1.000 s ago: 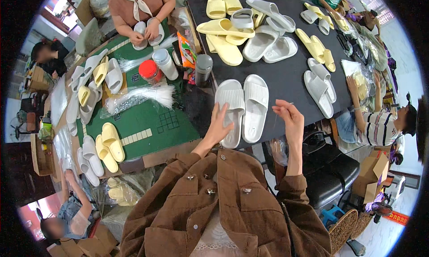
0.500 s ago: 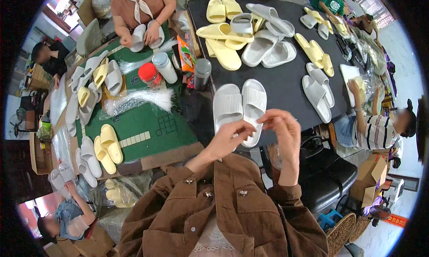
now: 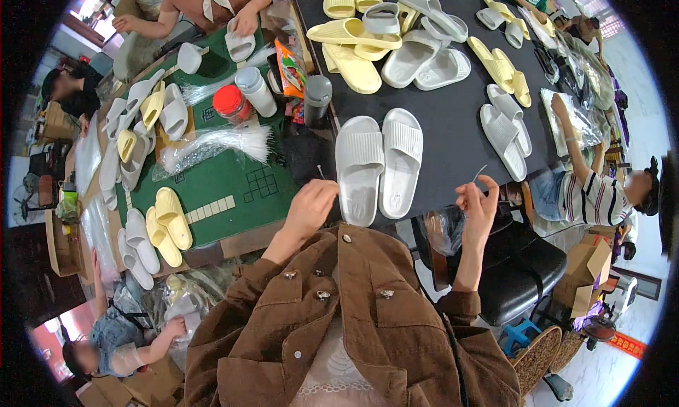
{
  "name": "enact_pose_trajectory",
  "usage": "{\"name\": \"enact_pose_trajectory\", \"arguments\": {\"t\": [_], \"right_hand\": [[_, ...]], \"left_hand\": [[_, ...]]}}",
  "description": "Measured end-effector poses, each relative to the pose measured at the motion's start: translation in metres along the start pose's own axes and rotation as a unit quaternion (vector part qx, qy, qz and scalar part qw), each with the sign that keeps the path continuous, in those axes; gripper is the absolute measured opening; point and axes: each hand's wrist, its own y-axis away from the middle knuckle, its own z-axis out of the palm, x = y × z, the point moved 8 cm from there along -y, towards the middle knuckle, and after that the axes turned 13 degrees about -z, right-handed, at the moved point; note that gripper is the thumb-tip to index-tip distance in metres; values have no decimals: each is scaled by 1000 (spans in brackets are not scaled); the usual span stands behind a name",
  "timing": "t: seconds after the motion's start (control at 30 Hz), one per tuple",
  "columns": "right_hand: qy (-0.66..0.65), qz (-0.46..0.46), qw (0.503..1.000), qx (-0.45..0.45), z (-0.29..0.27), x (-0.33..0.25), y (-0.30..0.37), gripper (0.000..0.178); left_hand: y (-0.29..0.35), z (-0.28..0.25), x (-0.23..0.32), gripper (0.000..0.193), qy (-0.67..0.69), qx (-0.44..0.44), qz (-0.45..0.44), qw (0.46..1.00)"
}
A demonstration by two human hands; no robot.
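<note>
A pair of pale grey slides stands side by side at the black table's near edge, the left slide (image 3: 359, 170) and the right slide (image 3: 402, 163) close together with toes pointing away. Beside the left one, my left hand (image 3: 310, 210) is closed in a pinch; the small white tip of a thin plastic tie (image 3: 320, 171) sticks up above it. To the right of the pair, my right hand (image 3: 477, 207) is raised over the table edge, pinching a thin, curved, pale plastic strip (image 3: 481, 172). Neither hand touches the slides.
Yellow and grey slides (image 3: 351, 67) lie piled on the black table (image 3: 445, 138). Left on the green mat (image 3: 212, 230) are a bagged bundle of white plastic ties (image 3: 219, 151), a red-lidded jar (image 3: 230, 104) and bottles. A black chair (image 3: 523, 287) stands right. Other people sit around.
My hands have parted from over the slides, left hand to the left, right hand to the right. Across the table, a person's hand has let go of one grey slide.
</note>
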Motion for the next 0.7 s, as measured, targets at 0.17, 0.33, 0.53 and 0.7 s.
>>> {"name": "enact_pose_trajectory", "arguments": {"t": [0.17, 0.33, 0.53, 0.7], "right_hand": [[57, 75, 992, -86, 17, 40, 13, 10], [108, 119, 968, -194, 48, 113, 32, 14], [229, -52, 951, -203, 81, 137, 7, 17], [285, -205, 902, -251, 110, 132, -4, 28]], "left_hand": [[8, 52, -10, 11, 90, -111, -43, 989], [0, 103, -33, 22, 88, -161, -108, 977], [-24, 121, -17, 54, -38, -73, -65, 994], [-38, 131, -22, 84, -71, -114, -117, 984]]}}
